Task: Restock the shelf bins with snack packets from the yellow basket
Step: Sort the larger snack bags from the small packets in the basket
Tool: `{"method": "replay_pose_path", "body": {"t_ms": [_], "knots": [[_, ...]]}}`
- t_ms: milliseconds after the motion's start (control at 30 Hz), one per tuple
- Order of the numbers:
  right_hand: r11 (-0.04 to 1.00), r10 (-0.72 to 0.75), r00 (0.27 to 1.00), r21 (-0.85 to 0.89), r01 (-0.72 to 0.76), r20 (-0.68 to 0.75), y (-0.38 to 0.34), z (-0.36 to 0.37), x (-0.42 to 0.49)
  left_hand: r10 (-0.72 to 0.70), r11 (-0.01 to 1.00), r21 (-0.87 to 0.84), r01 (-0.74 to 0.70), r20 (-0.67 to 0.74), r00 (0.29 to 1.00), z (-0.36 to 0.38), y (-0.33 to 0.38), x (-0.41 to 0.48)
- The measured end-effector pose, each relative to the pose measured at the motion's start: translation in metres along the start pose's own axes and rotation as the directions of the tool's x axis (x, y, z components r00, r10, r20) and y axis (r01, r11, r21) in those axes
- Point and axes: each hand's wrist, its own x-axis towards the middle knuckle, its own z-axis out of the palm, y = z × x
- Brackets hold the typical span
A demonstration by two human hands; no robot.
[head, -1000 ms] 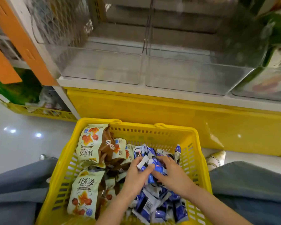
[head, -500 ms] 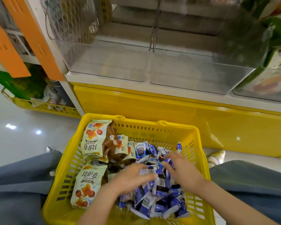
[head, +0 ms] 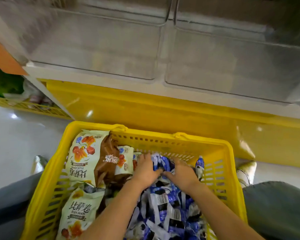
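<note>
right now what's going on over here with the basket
A person is crouched over a yellow basket below the shelf. The left hand and right hand are gathering small blue-and-white snack packets from the pile. Larger cream snack bags lie to the left. The clear shelf bins look empty.

Basket (head: 220, 149) on floor between the person's knees, directly in front of the shelf base panel (head: 163, 115). Inside it: large packets (head: 83, 158) stacked along the left side, small packets (head: 164, 210) heaped on the right; left hand (head: 145, 170) and right hand (head: 182, 172) side by side on the far end of that heap, thumbs nearly touching. Above the panel, two shelf bins side by side, left bin (head: 97, 49) and right bin (head: 232, 63); a second basket (head: 33, 108) on the floor far left, behind.
</note>
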Motion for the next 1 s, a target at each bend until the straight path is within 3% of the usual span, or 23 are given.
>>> {"method": "replay_pose_path", "body": {"t_ms": [67, 167, 333, 467, 600, 833, 1000], "knots": [[0.989, -0.024, 1.000, -0.147, 0.021, -0.019, -0.001, 0.002, 0.005, -0.017, 1.000, -0.018, 0.017, -0.012, 1.000, 0.002, -0.002, 0.006], [0.970, -0.031, 0.999, -0.243, 0.022, -0.034, -0.005, 0.004, 0.012, -0.074, 0.978, -0.199, 0.067, -0.027, 0.997, 0.002, 0.001, 0.015], [0.997, -0.050, 0.996, -0.069, 0.044, -0.079, -0.006, -0.001, 0.009, -0.156, 0.881, -0.450, 0.144, 0.010, 0.988, 0.000, 0.004, 0.017], [0.991, -0.090, 0.990, 0.091, 0.100, -0.109, -0.010, 0.004, -0.007, -0.124, 0.786, -0.610, 0.103, 0.007, 0.992, 0.002, 0.008, -0.003], [0.969, -0.162, 0.974, 0.163, 0.187, -0.159, -0.014, 0.001, -0.035, -0.055, 0.794, -0.608, -0.023, -0.109, 0.992, 0.001, 0.016, -0.034], [0.939, -0.327, 0.919, 0.036, 0.343, -0.222, -0.024, -0.015, -0.092, 0.102, 0.790, -0.569, -0.228, -0.245, 0.964, -0.012, 0.027, -0.098], [0.873, -0.469, 0.883, -0.158, 0.462, -0.011, -0.021, -0.014, -0.139, 0.242, 0.875, -0.371, -0.310, -0.218, 0.945, -0.005, 0.020, -0.139]]}}
